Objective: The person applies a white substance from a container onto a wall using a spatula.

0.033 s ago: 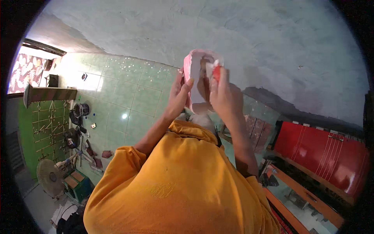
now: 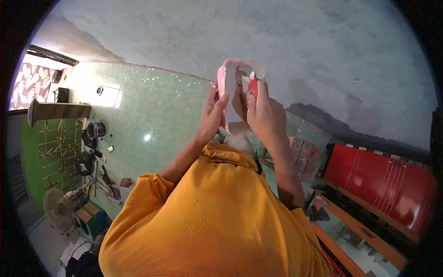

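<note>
Nothing has moved: both hands still grip the pink-white container before the green tiled wall.

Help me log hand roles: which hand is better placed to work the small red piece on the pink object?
Probably the right hand: its fingers already pinch the small red piece, while the left hand steadies the pink object.

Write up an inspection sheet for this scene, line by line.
Surface: green tiled floor, glossy with a light glare.
Job's things: pink and white cloth piece held up between both hands.
Clutter: pots and utensils by the green rack; standing fan; red cabinet.
Grippers: left hand grips the cloth's left edge; right hand grips its right side.
Cables: nothing seen.
Surroundings: rough grey plaster wall; orange shirt fills the foreground.
</note>
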{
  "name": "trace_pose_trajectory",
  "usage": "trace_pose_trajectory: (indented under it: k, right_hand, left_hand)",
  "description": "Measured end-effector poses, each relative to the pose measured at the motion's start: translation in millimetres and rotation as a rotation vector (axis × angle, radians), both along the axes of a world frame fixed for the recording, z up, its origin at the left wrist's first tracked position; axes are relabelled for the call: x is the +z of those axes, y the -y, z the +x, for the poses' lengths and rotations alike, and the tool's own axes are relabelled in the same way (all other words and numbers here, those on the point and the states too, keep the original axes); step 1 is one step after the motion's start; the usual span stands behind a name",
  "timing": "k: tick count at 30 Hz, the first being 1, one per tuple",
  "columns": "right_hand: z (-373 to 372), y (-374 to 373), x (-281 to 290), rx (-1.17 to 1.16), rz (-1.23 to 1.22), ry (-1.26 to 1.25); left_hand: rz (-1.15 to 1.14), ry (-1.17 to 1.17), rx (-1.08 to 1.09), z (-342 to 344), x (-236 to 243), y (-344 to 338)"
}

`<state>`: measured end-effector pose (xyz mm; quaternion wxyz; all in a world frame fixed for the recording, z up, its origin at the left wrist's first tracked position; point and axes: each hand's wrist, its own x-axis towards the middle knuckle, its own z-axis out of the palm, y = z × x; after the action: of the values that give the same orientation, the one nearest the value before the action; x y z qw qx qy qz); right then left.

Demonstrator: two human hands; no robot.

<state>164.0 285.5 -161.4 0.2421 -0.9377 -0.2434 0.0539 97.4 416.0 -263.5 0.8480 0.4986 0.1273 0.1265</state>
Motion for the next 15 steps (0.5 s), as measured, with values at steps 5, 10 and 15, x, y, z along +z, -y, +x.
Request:
trace_pose_trajectory:
  k: [5,10,15]
  right_hand:
    - [-6,1,18,0.013,0.137,0.172]
    - [5,-9,19,0.063,0.033,0.164]
    - [-1,-10,22,0.05,0.156,0.24]
  left_hand:
    - [-0.074,0.073,0.061,-3,4,3]
    - [-0.052,0.048,0.089,3,21,4]
    - [-0.09,0.113,0.081,1,11,5]
